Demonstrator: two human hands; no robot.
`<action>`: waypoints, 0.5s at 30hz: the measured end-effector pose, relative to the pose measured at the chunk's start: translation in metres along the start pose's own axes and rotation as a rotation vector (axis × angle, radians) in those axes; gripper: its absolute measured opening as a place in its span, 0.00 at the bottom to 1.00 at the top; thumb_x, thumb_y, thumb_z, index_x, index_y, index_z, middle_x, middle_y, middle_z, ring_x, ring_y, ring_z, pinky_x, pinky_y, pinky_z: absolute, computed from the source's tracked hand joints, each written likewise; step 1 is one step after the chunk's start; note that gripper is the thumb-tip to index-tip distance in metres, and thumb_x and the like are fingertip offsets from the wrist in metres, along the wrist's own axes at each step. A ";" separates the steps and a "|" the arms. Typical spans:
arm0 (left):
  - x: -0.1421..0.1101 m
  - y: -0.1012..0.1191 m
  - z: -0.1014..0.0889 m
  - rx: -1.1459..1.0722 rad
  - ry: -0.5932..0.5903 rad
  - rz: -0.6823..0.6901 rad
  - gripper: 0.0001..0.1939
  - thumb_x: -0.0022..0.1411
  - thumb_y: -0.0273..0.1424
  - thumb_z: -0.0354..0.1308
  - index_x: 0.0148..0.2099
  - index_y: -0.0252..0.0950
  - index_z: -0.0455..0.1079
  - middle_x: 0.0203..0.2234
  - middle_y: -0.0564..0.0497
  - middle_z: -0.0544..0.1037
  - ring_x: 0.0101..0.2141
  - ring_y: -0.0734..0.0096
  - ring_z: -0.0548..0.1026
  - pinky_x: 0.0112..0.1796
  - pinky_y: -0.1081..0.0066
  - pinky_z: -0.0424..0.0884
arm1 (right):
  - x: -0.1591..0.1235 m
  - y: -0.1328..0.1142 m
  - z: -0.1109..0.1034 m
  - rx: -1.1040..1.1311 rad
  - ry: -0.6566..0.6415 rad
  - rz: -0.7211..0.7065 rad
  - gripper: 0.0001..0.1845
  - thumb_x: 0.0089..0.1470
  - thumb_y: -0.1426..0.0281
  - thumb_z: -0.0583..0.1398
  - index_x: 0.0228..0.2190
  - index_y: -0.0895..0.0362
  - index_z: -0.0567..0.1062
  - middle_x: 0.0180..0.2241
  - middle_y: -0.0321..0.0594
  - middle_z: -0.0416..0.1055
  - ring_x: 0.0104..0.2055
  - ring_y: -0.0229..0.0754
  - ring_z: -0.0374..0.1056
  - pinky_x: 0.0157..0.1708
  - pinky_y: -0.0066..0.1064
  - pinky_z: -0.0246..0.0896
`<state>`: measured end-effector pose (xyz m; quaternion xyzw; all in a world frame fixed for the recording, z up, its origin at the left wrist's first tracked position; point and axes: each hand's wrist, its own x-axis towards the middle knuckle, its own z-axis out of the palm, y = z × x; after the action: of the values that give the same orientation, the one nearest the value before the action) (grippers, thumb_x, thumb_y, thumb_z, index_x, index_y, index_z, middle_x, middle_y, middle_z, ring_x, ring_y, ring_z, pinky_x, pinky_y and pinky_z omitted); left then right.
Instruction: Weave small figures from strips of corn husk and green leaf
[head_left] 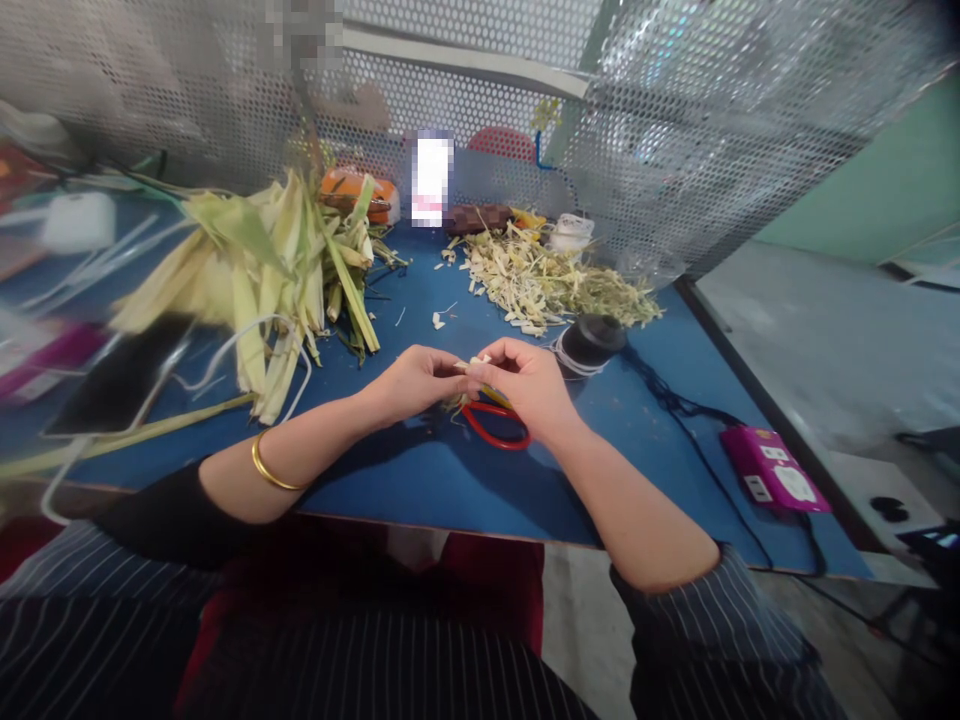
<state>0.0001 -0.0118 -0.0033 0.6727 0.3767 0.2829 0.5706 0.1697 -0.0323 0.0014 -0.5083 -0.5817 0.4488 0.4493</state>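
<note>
Over the middle of the blue table, my left hand and my right hand meet fingertip to fingertip. Between them they pinch a small pale piece of corn husk; my fingers cover part of it. A red looped handle, which looks like that of scissors, lies on the table just beneath my hands, its other end hidden. Right behind my right hand stands a black cone-shaped spool with white thread around its base. Tiny husk scraps lie beyond my fingers.
Long corn husks are heaped at the left, near a dark phone and white cable. Behind my hands spreads a pile of husk pieces. A magenta box and black cords lie at the right edge. Perforated metal panels close off the back.
</note>
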 end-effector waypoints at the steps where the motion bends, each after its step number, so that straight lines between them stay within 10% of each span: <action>1: 0.000 0.001 0.000 -0.004 -0.015 -0.008 0.15 0.53 0.41 0.60 0.33 0.33 0.77 0.22 0.50 0.74 0.20 0.77 0.63 0.22 0.73 0.55 | 0.000 -0.001 -0.001 0.010 -0.003 -0.007 0.15 0.41 0.59 0.67 0.24 0.56 0.72 0.22 0.33 0.69 0.24 0.36 0.64 0.28 0.31 0.60; 15: 0.000 -0.001 -0.006 0.041 0.049 0.010 0.12 0.55 0.37 0.58 0.27 0.33 0.75 0.22 0.49 0.75 0.24 0.74 0.68 0.27 0.73 0.62 | 0.001 -0.002 -0.007 0.006 -0.039 0.003 0.16 0.47 0.56 0.62 0.27 0.56 0.74 0.25 0.35 0.70 0.27 0.35 0.63 0.31 0.29 0.60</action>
<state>-0.0045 -0.0085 -0.0029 0.6789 0.3929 0.2946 0.5458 0.1764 -0.0307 0.0048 -0.4989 -0.5882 0.4612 0.4387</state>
